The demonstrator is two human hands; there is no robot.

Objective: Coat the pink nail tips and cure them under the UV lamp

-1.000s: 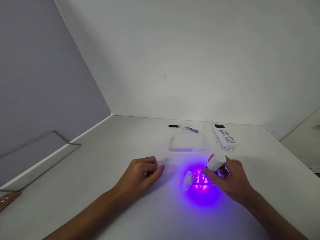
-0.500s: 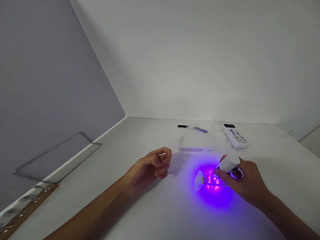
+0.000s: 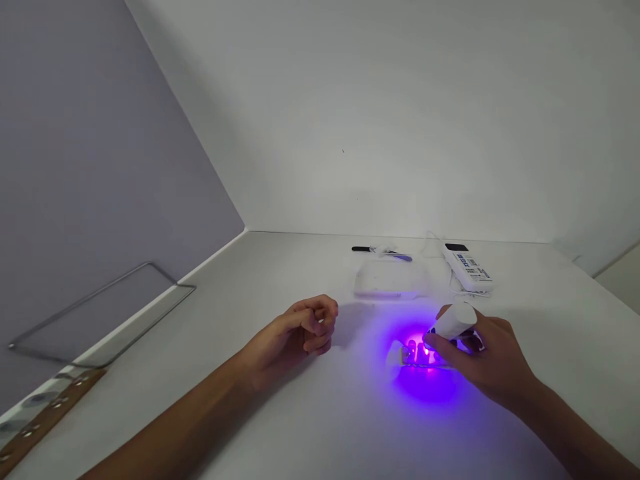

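Observation:
My right hand [image 3: 493,350] grips a small white UV lamp [image 3: 456,320], its rounded body tilted between thumb and fingers. Violet light spills from it onto the table and over a small strip with several upright pieces [image 3: 417,353], possibly nail tips on a holder. The glare and my thumb hide part of this row. My left hand [image 3: 305,330] rests on its side on the table, left of the glow. Its fingers are loosely curled in, with nothing visible in them.
Behind the lamp lies a shallow white tray [image 3: 383,294], with a black-handled thin tool [image 3: 361,249] beyond it. A white device with a dark screen [image 3: 467,268] and thin cable sits at the back right. At left are a bent wire frame [image 3: 145,337] and a brown strip with metal fittings [image 3: 55,417].
The view has shifted slightly. My right hand and the lamp stay over the strip with only a small shift, and the pieces show a bit more clearly. My left hand keeps its curled pose.

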